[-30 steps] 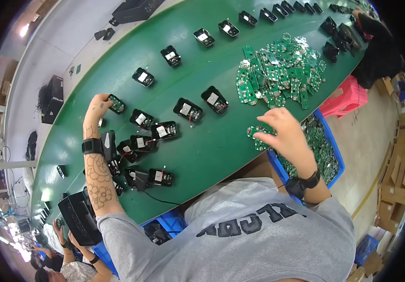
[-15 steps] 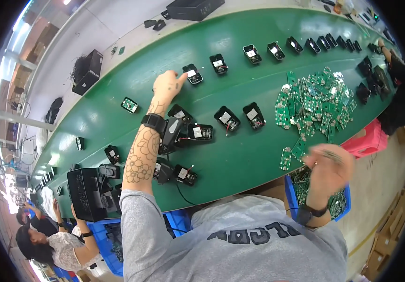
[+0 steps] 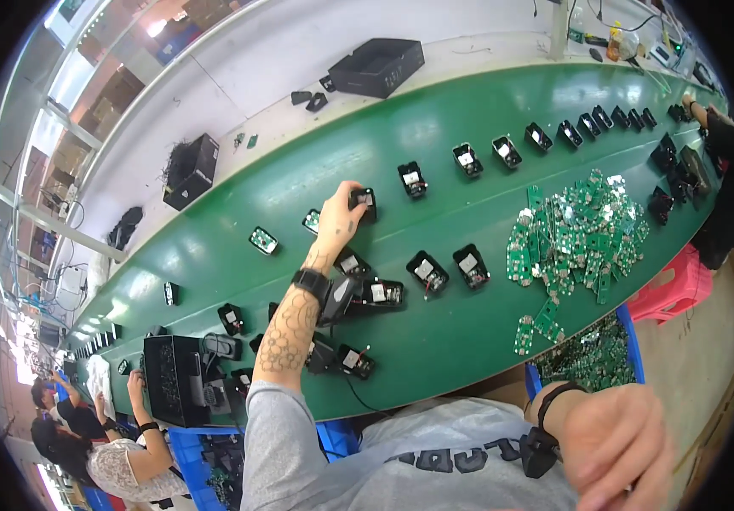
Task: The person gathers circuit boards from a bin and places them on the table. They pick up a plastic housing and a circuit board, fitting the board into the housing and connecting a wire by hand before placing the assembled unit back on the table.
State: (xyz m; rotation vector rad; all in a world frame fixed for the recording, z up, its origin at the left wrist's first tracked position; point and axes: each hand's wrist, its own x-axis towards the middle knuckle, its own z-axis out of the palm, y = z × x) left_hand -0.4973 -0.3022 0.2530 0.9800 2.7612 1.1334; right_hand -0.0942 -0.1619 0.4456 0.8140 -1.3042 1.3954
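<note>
My left hand (image 3: 341,218) reaches over the green bench, thumb and fingers closed on a small black plastic housing (image 3: 369,203) with a pale block inside. Beside that wrist lies a housing with a green circuit board in it (image 3: 312,222), partly covered by the hand. My right hand (image 3: 618,447) is close to my body at the lower right, its fingers curled. Whether anything is in those fingers I cannot make out. A heap of green circuit boards (image 3: 584,234) lies on the bench to the right.
Several open black housings form a row along the bench (image 3: 435,349); more lie nearer me. A black box (image 3: 163,383) stands at the left, near co-workers. Blue bins of parts sit below the edge, a pink stool (image 3: 673,285) at the right. Another person's hand (image 3: 692,109) is far right.
My left hand has closed on the black housing it was beside. My right hand has come from near the circuit board heap back toward my body. The whole view has shifted.
</note>
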